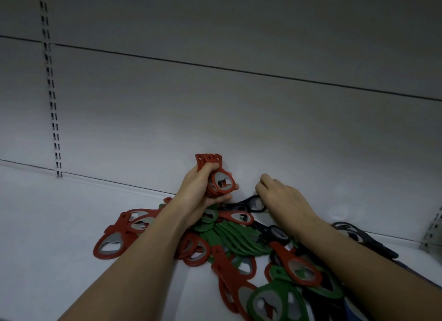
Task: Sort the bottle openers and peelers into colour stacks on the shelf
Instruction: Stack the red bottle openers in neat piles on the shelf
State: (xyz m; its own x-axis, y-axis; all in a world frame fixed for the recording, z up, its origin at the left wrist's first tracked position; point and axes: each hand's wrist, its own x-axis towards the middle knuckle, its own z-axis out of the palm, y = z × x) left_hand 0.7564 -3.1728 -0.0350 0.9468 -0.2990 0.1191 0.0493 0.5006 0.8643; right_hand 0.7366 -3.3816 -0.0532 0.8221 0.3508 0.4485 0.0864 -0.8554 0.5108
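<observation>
Red openers inside left grip

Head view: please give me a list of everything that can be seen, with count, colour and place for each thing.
held stack of openers: several, exact count unclear, red, upright in the left hand near the back wall
loose red openers: many, red, spread through the pile on the shelf
green tools: many, green, middle and front of the pile
black tools: several, black, right side of the pile
shelf: one, white, under the pile
back wall: one, grey-white, behind the shelf
slotted rail: one, pale, left on the wall
left hand: holds the red stack
right hand: fingers curled on a black tool, grip unclear
</observation>
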